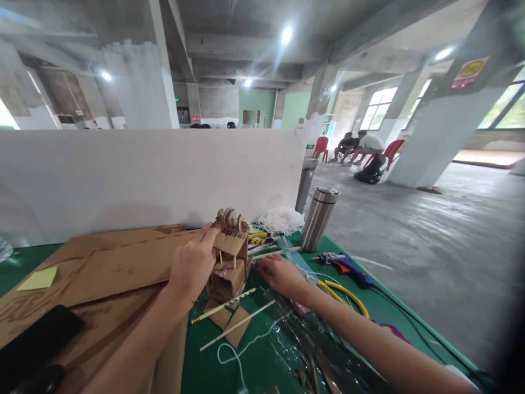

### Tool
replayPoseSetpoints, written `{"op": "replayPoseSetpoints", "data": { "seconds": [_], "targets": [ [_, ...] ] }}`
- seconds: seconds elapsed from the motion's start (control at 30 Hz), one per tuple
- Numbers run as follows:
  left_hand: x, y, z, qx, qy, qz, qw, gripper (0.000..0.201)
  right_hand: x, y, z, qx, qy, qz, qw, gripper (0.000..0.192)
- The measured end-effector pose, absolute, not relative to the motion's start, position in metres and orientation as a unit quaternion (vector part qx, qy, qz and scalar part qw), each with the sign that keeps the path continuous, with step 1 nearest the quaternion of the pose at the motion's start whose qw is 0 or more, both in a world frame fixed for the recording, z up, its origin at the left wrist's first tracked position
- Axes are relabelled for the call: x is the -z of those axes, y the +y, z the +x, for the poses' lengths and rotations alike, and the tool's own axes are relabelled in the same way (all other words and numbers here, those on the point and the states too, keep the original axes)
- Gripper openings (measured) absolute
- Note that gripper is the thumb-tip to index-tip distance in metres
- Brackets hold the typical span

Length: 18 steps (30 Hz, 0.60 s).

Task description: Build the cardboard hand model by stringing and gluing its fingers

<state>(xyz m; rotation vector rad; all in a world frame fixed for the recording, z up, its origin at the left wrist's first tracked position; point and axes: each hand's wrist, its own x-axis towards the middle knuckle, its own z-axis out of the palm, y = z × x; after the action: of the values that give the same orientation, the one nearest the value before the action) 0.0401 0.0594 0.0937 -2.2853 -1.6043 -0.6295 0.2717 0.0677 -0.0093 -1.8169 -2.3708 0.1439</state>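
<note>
A small handmade cardboard model (229, 247) stands upright on the green table, with short sticks in its middle opening and a round wound part on top. My left hand (192, 265) grips its left side, fingers up near the top. Just right of the model, my right hand (283, 275) is closed low over the table, its fingertips curled; what they pinch is hidden. In front of the model lie a patterned yellow stick (223, 306), a plain wooden stick (238, 325), cardboard scraps (237, 328) and a loose white string (235, 355).
Large cardboard sheets (123, 268) cover the left, with a black phone (39, 342) and yellow note (39, 279). At right are a steel thermos (320, 219), a blue glue gun (348, 268), yellow-handled pliers (344, 295) and clear plastic. A white partition (147, 180) stands behind.
</note>
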Motion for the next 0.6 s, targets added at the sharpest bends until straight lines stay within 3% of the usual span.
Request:
{"op": "replayPoseSetpoints", "data": {
  "seconds": [0.27, 0.6],
  "targets": [
    [-0.089, 0.063, 0.037, 0.252, -0.541, -0.784, 0.170, 0.045, 0.009, 0.087, 0.277, -0.087, -0.740, -0.666, 0.038, 0.027],
    [-0.090, 0.064, 0.036, 0.251, -0.534, -0.786, 0.183, 0.048, 0.002, 0.089, 0.285, -0.128, -0.766, -0.627, 0.055, 0.026]
  ]
}}
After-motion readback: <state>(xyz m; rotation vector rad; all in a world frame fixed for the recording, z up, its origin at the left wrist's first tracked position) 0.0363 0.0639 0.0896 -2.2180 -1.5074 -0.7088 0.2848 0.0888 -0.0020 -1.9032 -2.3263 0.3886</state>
